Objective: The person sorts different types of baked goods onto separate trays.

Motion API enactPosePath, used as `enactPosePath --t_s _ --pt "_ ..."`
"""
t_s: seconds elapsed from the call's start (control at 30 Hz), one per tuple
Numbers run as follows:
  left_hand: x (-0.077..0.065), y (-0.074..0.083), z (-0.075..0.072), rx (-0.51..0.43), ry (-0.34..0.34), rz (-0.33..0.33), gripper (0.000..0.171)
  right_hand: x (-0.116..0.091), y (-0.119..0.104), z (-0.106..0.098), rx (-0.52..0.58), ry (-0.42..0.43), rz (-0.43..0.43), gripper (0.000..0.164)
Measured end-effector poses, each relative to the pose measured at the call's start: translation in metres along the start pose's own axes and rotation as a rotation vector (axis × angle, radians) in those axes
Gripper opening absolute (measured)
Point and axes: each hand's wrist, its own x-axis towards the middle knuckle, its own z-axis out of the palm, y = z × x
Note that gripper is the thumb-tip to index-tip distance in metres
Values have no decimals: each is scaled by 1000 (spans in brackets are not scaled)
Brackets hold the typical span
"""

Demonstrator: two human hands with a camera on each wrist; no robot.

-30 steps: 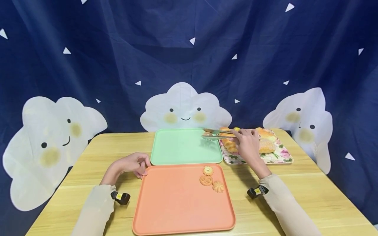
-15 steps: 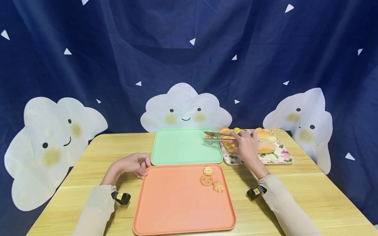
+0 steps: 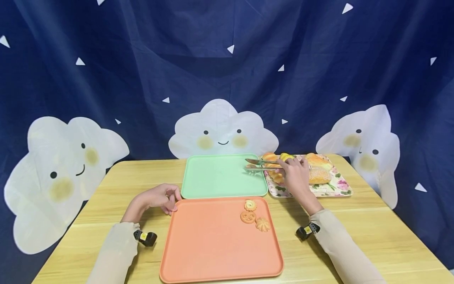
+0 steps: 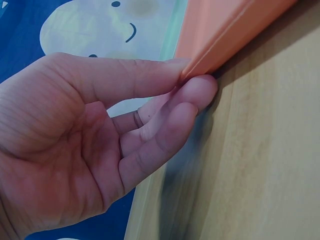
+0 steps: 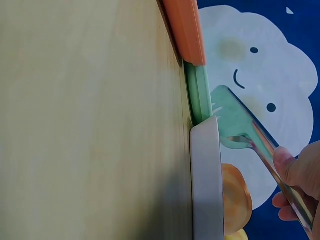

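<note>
My left hand (image 3: pixel 163 197) pinches the far-left corner of the orange tray (image 3: pixel 220 244), thumb on top of the rim and a finger beneath, as the left wrist view shows. My right hand (image 3: pixel 297 173) grips metal serving tongs (image 3: pixel 267 162). One tong arm ends in a broad flat blade (image 5: pixel 230 110), the other in a fork-like tip. Both tips reach left over the right side of the green tray (image 3: pixel 216 181), with a gap between them. Three cookies lie in the orange tray's far-right corner: a round cookie (image 3: pixel 250 205), a pretzel-shaped cookie (image 3: pixel 248 217) and a flower-shaped cookie (image 3: pixel 263 224).
Right of the green tray sits a floral tray (image 3: pixel 340 189) with several breads, among them a sesame-topped bun (image 3: pixel 320 176) and a croissant-like roll (image 3: pixel 276 176). All trays stand on a wooden table (image 3: pixel 376 236). A dark blue curtain (image 3: pixel 227 71) hangs behind.
The tong tips have shifted slightly down and right over the green tray and their gap has altered a little. My left hand stays on the orange tray's corner.
</note>
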Motion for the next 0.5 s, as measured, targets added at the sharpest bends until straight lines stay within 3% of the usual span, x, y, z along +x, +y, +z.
enactPosePath --t_s 0.5 --pt "-1 1 0 -11 1 -8 25 3 -2 -8 39 -16 -6 32"
